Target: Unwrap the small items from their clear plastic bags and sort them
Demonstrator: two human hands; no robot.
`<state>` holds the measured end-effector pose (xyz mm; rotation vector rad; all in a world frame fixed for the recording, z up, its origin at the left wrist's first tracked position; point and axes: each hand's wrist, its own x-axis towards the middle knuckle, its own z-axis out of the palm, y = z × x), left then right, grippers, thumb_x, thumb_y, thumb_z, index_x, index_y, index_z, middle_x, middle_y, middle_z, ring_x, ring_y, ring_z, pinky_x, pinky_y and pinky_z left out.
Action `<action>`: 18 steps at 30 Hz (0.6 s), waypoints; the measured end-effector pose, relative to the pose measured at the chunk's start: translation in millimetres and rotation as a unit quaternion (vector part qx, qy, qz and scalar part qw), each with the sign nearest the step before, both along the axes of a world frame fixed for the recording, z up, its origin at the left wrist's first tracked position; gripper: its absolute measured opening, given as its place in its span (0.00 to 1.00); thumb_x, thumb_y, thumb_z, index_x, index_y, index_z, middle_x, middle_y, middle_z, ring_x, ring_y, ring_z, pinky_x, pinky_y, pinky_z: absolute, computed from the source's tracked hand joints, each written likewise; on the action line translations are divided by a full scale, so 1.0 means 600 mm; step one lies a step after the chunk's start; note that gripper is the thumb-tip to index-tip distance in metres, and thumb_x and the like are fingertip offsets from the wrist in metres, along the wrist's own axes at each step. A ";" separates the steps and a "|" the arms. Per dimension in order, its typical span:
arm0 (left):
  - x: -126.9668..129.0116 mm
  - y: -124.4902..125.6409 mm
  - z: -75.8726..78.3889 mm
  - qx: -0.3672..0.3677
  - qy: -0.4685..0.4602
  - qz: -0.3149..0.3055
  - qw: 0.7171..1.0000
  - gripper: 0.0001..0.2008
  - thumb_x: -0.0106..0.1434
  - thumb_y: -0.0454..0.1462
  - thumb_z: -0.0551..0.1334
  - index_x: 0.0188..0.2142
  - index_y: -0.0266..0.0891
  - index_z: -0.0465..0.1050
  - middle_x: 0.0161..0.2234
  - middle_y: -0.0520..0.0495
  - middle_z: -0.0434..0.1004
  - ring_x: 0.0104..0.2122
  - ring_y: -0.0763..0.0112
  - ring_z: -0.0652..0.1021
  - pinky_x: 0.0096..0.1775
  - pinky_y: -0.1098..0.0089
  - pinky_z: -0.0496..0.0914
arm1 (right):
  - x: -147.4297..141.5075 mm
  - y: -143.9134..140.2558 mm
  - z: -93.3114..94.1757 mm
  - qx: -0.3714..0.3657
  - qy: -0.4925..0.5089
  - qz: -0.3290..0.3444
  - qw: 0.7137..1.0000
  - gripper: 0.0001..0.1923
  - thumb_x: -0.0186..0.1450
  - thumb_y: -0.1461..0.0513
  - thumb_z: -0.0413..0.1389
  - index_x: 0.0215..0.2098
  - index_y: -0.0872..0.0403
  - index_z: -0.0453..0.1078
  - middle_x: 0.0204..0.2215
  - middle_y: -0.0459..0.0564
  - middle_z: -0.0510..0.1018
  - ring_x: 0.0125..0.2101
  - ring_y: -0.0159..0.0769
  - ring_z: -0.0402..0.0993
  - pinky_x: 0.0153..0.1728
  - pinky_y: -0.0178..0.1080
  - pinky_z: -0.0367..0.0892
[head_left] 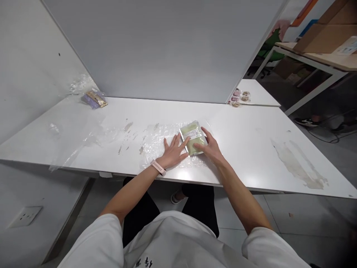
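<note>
A flat green and silver packet [192,131] with a white label lies tilted on a sheet of clear bubble wrap [153,145] on the white table. My left hand [174,152] rests flat with spread fingers on the bubble wrap, its index finger reaching onto the packet's left side. A pink wristband [158,167] circles that wrist. From the right, my right hand [212,149] grips the packet, thumb on its face and fingers along its right edge.
Crumpled clear plastic [86,141] spreads over the table's left part. Purple and gold packets [95,99] lie at the back left corner. A grey panel [167,52] rises behind the table [245,149]. Small wrapped items [237,97] sit at the back right, and a cardboard box [326,37] stands beyond.
</note>
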<state>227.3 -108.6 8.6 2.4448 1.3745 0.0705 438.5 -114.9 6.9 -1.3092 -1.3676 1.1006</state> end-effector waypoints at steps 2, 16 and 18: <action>0.001 0.002 0.004 -0.001 -0.003 0.004 1.000 0.38 0.72 0.54 0.50 0.72 0.58 0.27 0.73 0.46 0.19 0.72 0.47 0.35 0.63 0.30 0.32 | -0.008 -0.001 -0.005 -0.031 0.038 0.006 0.999 0.40 0.55 0.54 0.67 0.63 0.51 0.63 0.52 0.55 0.78 0.47 0.46 0.77 0.46 0.50 0.75; 0.203 0.035 0.112 0.061 -0.165 -0.148 0.973 0.45 0.70 0.44 0.56 0.73 0.42 0.25 0.74 0.40 0.24 0.72 0.53 0.37 0.70 0.52 0.48 | 0.147 0.049 0.015 0.174 0.100 -0.361 0.911 0.26 0.57 0.51 0.62 0.50 0.51 0.65 0.49 0.53 0.78 0.44 0.40 0.78 0.42 0.43 0.76; 0.279 0.047 0.080 0.029 -0.119 -0.181 0.976 0.44 0.69 0.44 0.57 0.73 0.37 0.29 0.74 0.36 0.25 0.72 0.50 0.34 0.71 0.50 0.45 | 0.223 0.072 -0.005 0.160 0.057 -0.433 0.885 0.25 0.57 0.49 0.59 0.49 0.50 0.64 0.46 0.52 0.78 0.43 0.40 0.78 0.40 0.42 0.76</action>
